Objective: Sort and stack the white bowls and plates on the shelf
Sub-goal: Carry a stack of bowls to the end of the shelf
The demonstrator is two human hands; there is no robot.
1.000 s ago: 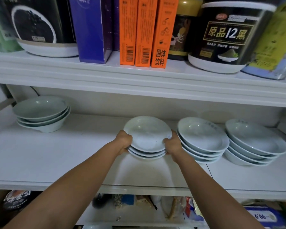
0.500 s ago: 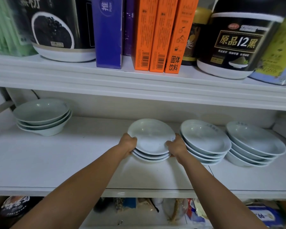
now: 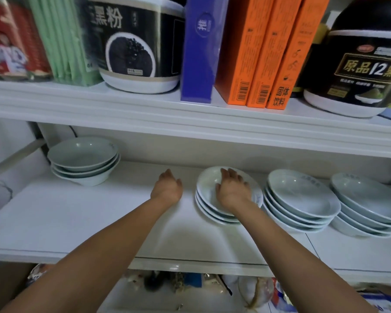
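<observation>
Right hand [image 3: 231, 190] rests flat, fingers relaxed, on middle plate stack [image 3: 209, 205]; left hand [image 3: 167, 188] loose, holding nothing, over shelf [image 3: 77, 213].

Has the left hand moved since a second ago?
Yes. The left hand has let go of the middle plate stack and shifted left, toward the bowl stack.
</observation>
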